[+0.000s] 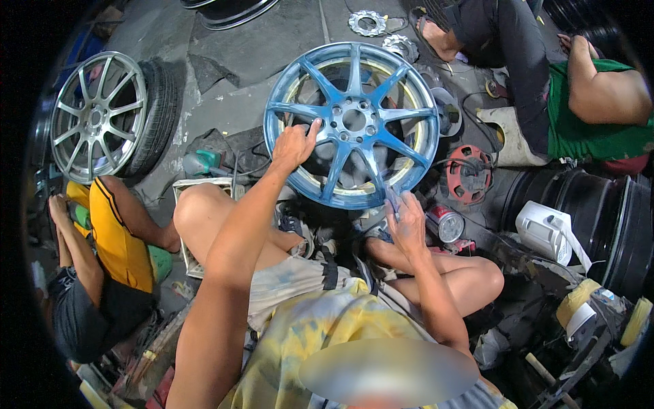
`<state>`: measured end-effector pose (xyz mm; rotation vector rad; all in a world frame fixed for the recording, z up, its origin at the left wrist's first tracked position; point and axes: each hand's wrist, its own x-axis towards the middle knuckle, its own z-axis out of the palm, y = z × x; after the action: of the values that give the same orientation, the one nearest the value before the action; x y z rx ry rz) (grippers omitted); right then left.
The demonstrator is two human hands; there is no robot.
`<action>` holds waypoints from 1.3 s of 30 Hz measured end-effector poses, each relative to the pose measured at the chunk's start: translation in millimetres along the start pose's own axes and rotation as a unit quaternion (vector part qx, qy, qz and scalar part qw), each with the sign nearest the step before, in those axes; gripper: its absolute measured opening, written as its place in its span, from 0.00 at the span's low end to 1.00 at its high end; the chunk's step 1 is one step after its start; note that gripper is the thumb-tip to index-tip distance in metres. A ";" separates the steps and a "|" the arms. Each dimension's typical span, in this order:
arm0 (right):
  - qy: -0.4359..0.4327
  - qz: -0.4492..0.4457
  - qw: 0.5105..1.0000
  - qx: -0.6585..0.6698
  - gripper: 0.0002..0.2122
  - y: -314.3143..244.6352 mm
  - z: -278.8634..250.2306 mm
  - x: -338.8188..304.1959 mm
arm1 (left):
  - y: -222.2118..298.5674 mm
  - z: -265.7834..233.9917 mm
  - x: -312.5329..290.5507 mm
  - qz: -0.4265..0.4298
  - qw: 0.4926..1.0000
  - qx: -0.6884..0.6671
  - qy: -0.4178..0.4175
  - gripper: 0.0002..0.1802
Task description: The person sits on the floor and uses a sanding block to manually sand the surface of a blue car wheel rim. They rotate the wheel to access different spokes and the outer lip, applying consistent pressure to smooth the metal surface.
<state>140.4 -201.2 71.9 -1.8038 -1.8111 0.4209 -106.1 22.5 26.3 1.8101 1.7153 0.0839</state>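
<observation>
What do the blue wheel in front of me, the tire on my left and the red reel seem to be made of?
Blue wheel: probably metal, with a patchy painted finish; paler streaks break up the blue.
Tire: likely dull black rubber, judging by its grooved tread.
Red reel: perhaps plastic, evenly coloured with round openings, though painted metal is possible.

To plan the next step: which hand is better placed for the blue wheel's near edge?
Probably the right hand: it is at that edge, while the left hand is at a left spoke.
</observation>
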 end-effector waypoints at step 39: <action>0.130 0.124 0.979 0.091 0.10 23.8 -17.2 -28.8 | 39.1 70.2 -166.7 0.372 0.870 0.314 -0.080 0.34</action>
<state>168.5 -231.0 67.5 -1.8630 -1.3334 0.4078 -64.4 -156.2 50.9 2.7866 0.8736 -0.3376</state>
